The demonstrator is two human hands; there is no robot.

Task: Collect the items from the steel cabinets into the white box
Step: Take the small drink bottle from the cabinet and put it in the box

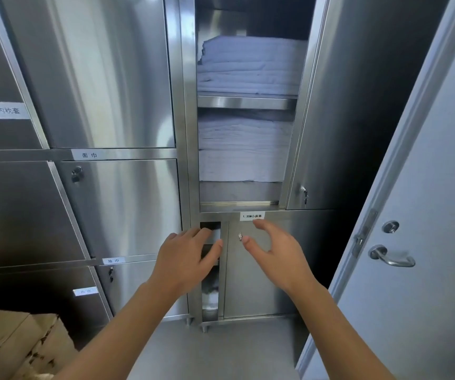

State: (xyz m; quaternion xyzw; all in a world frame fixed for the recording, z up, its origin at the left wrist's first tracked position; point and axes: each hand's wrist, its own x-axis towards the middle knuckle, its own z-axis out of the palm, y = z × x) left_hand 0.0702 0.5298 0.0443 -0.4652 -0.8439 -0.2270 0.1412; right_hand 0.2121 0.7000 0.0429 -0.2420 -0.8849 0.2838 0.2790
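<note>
Sheets point(245, 160) stacked on shelves point(245, 101), high above both hands. Left hand point(188, 256), right hand point(275, 250) open, empty, by lower door point(251, 283) edge; narrow gap point(210, 275) there.

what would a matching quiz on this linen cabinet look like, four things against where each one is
Things:
1 folded white linens
2 cardboard boxes
3 lever handle
4 left hand

Places:
a bottom left corner of the view
b at the dark narrow gap beside the lower cabinet door
c on the open cabinet's shelves
d on the white door at right

Pairs: 1-c, 2-a, 3-d, 4-b
</note>
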